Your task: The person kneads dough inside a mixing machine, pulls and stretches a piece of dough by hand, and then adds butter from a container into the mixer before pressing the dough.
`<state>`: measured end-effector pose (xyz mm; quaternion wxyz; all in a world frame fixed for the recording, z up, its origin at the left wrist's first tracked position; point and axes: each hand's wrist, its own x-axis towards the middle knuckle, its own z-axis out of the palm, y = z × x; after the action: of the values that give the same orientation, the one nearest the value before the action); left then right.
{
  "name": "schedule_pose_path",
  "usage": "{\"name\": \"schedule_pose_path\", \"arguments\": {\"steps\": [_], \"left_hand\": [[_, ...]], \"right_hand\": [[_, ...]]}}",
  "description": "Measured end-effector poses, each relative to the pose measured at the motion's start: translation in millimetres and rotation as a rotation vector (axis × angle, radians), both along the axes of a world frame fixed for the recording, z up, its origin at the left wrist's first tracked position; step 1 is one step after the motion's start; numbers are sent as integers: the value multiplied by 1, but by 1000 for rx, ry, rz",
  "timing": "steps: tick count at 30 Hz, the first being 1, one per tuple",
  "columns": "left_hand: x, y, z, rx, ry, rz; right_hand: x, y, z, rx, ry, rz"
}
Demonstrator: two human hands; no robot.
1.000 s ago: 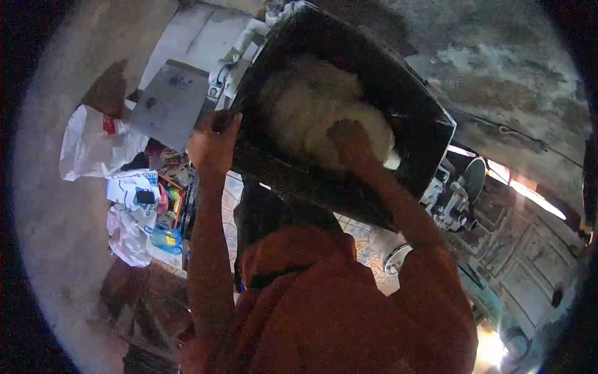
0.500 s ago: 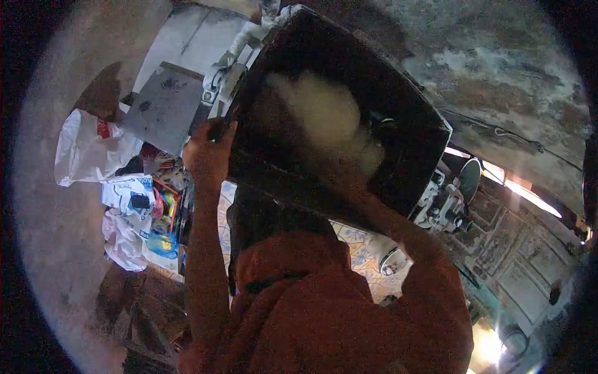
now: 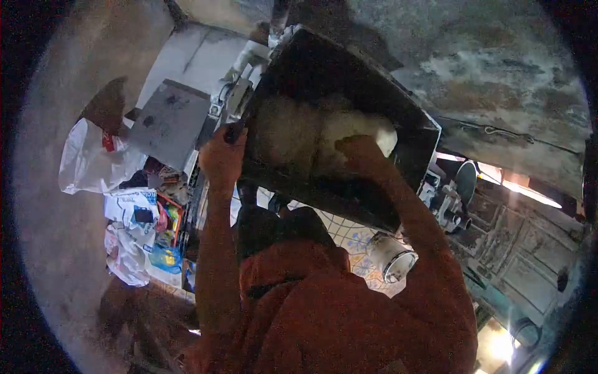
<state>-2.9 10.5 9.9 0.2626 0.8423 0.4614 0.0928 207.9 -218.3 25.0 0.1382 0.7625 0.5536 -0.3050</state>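
Observation:
A deep dark trough (image 3: pixel 324 65) stands tilted in front of me, with a large pale mass that looks like dough (image 3: pixel 364 126) inside. My left hand (image 3: pixel 222 156) is closed around the trough's left edge, near its front corner. My right hand (image 3: pixel 362 153) reaches over the front rim into the trough and lies against the dough, its fingers bent onto the surface. The fingertips are dim and partly blurred against it. The left part of the dough is in shadow, and the trough's bottom is hidden.
Whitish machine fittings (image 3: pixel 227 100) flank the trough's left end, and metal parts (image 3: pixel 450 209) its right end. A grey board (image 3: pixel 168 121) and plastic bags (image 3: pixel 93 159) are at left. A white bucket (image 3: pixel 393 258) is on the tiled floor (image 3: pixel 342 230).
My right hand has moved up and toward the back within the trough, and the dough has shifted shape to the right. My left hand stays on the edge. The view has shifted slightly.

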Motion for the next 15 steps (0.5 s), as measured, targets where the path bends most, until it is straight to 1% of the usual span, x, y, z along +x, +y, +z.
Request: {"name": "schedule_pose_path", "arguments": {"steps": [1,2,4,5,7,8,10,11,13,14,15], "left_hand": [[0,2,0,25,38,9],[0,5,-1,25,43,18],[-3,5,-7,-61,-57,-1],[-5,3,-8,-72,-47,-11],[-3,3,-4,-20,-149,-52],[0,3,0,-24,-154,-63],[5,3,10,-147,2,17],[6,2,14,-142,2,7],[6,2,20,-114,-3,-7],[5,4,18,-111,1,-11],[4,6,13,-244,-27,27]], "right_hand": [[3,-5,4,30,1,-82],[5,-16,4,29,6,-72],[-4,-48,0,566,75,-191],[-18,-51,14,554,80,-205],[-33,-52,48,650,-128,-323],[-32,-61,50,647,-138,-332],[-27,-87,50,709,-169,-743],[-27,-100,46,714,-172,-753],[-31,-117,32,529,-60,-934],[-34,-119,26,531,-56,-939],[-40,-120,21,519,-71,-853]]}}
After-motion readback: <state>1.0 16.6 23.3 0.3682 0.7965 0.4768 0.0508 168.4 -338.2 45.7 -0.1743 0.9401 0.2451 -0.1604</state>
